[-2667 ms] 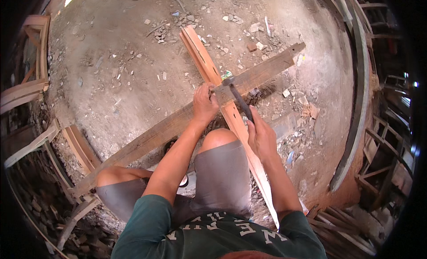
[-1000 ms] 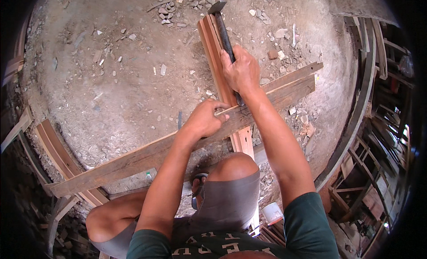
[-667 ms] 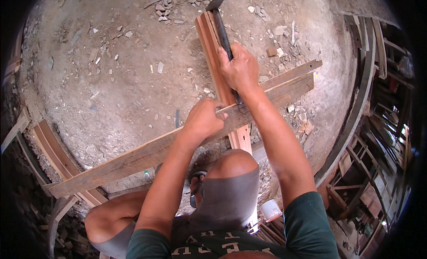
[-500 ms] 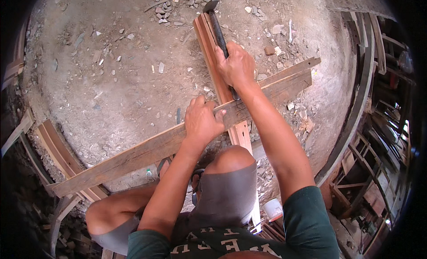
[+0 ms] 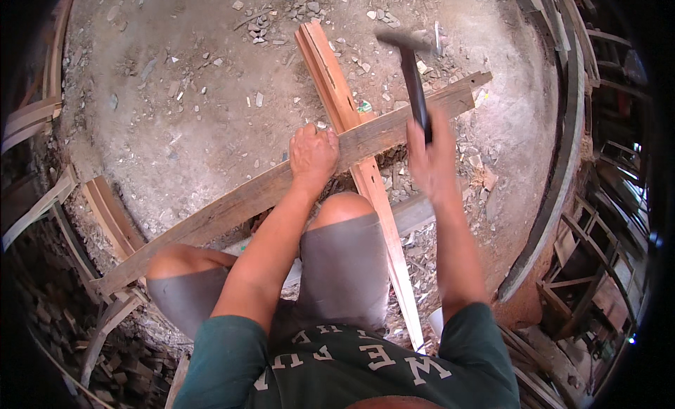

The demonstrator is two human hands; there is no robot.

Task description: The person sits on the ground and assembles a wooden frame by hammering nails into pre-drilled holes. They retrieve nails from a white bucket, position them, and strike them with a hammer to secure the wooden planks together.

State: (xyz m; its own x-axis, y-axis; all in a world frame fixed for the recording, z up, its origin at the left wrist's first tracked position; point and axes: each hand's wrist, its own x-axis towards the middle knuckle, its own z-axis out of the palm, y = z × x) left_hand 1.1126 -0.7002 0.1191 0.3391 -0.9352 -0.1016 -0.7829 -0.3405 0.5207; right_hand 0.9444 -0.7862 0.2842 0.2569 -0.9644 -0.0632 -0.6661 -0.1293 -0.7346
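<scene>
My left hand (image 5: 313, 156) is closed on a long grey-brown plank (image 5: 390, 137), its fingers curled at the far edge. The plank lies slantwise across a reddish grooved wooden beam (image 5: 330, 79), just right of that hand. The beam's paler near part comes back past my right knee. Right of the crossing, my right hand (image 5: 430, 159) grips a dark hammer (image 5: 413, 82) by its handle. Its head is raised beyond the plank, apart from the wood. Motion blurs both the hammer head and the right hand. Whether the left fingers also pinch something small is hidden.
Stone chips and wood scraps (image 5: 256, 28) litter the dirt floor (image 5: 197, 121). A brown timber (image 5: 112, 212) lies under the plank's left end. At the right runs a long curved timber (image 5: 555, 177), with stacked wood beyond. A white container (image 5: 436, 320) shows partly beside my right sleeve.
My right hand has lifted the hammer off the beam and swung it right, clear of the plank. The left hand has closed more tightly at the plank's edge, its thumb drawn in.
</scene>
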